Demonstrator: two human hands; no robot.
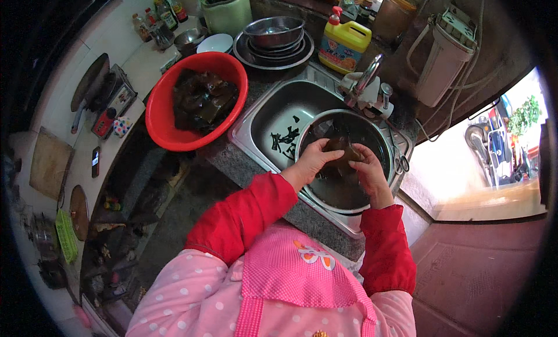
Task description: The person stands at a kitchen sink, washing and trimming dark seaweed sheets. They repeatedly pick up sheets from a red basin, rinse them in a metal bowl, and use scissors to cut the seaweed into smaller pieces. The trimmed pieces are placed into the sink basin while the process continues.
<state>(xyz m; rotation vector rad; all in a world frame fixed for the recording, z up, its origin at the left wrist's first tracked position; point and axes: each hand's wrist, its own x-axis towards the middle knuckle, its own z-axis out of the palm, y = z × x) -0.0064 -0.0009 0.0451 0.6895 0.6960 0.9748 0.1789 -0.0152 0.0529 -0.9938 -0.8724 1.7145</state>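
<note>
Both my hands hold a broad brown sheet of kelp above a metal basin of dark water. My left hand grips its left side, thumb on top. On the opposite side my right hand pinches it between thumb and fingers. The round basin rests in the right part of the stainless steel sink. Dark scraps lie on the sink's bottom, left of the basin. A red plastic basin to the left holds a pile of dark, wet kelp.
The faucet rises behind the metal basin, and scissors lie at the sink's right edge. Stacked metal bowls and a yellow detergent jug stand at the back. A white filter housing hangs at the right.
</note>
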